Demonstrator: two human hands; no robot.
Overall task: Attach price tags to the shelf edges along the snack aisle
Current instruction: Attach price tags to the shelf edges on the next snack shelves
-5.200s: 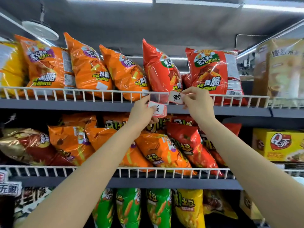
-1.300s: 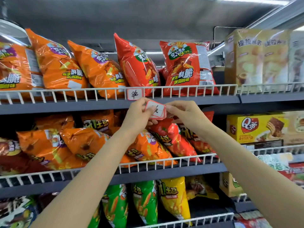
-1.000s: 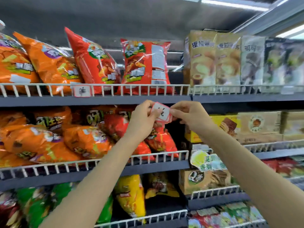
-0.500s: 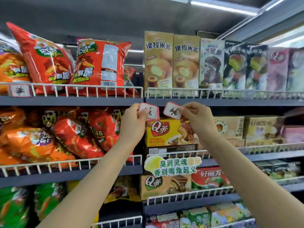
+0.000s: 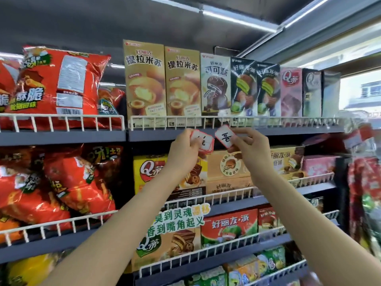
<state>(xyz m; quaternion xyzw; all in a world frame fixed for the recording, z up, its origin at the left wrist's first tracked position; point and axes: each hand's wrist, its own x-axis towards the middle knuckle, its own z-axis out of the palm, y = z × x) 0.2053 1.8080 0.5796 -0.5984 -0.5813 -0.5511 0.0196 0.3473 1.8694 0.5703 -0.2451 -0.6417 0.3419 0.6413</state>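
Reaching up, the left hand (image 5: 183, 147) grips stacked tags (image 5: 203, 141); the right hand (image 5: 250, 148) pinches one tag (image 5: 225, 136).

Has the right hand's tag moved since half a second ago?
Yes. The right hand has lifted its tag from in front of the yellow boxes up to the grey shelf edge under the brown boxes.

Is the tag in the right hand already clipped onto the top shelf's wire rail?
No: the right hand pinches the tag just below the wire rail, in front of the grey shelf edge.
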